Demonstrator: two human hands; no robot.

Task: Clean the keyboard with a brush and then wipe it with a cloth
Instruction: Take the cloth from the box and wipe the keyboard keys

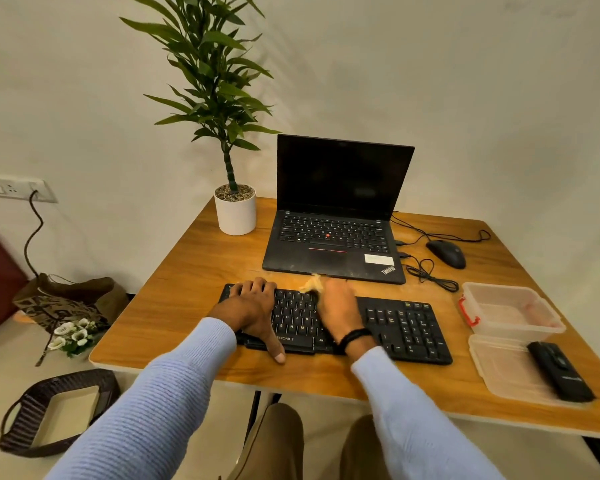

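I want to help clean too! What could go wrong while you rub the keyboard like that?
1. The right hand works a blurred yellowish tool at the far edge of the keyboard, right by the open laptop, so dust could flick onto its keys.
2. Hard rubbing might pop a key loose, even though the left hand holds the keyboard.

The single head camera is looking forward and steeply down from above the table's (174,306) near edge, sitting close over the keyboard (406,327), and also taking in the far wall (465,81) and the floor (0,358) at left.
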